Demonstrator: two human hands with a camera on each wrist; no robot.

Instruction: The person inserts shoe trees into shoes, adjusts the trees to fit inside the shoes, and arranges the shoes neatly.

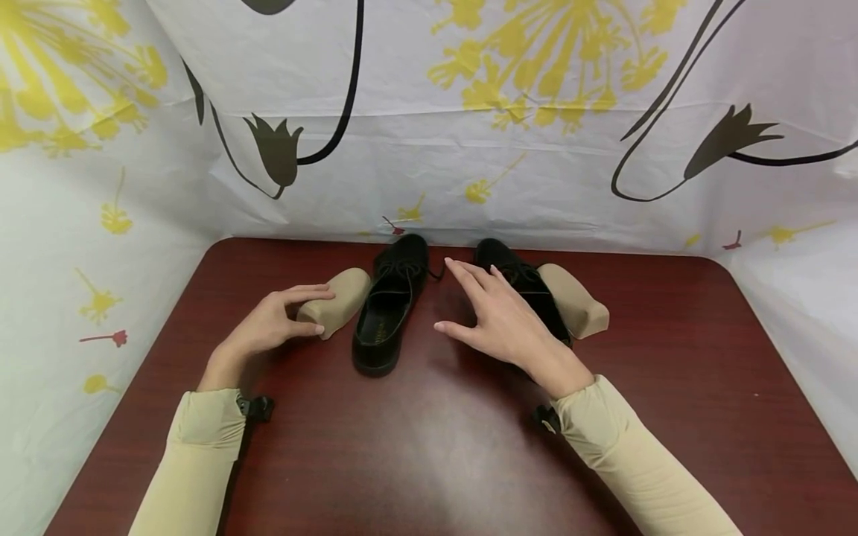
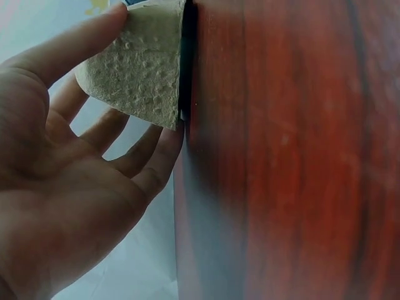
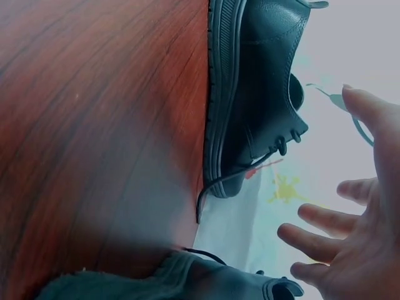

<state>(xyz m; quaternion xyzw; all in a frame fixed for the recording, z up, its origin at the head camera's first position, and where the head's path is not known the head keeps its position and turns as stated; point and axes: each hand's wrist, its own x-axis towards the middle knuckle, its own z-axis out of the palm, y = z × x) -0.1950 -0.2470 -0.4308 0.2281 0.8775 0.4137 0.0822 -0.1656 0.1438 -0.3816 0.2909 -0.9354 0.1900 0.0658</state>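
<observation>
On the left side of the table, my left hand [image 1: 271,320] has its thumb and fingers round a beige molded-pulp shoe insert [image 1: 345,290]. In the left wrist view the thumb tip is at one edge of the dimpled insert [image 2: 140,72], with the fingers along its other side. Just right of it stands a black lace-up shoe [image 1: 378,339], toe toward the back. My right hand [image 1: 506,316] hovers with fingers spread, holding nothing, and partly hides a second black shoe [image 1: 499,257]. In the right wrist view its fingers are apart from the left shoe [image 3: 262,87].
Another beige insert [image 1: 573,301] lies against the right side of the second shoe. The dark red wooden table [image 1: 375,461] meets a white patterned cloth [image 1: 402,171] at the back and sides. A loose black lace [image 3: 234,175] trails from the left shoe.
</observation>
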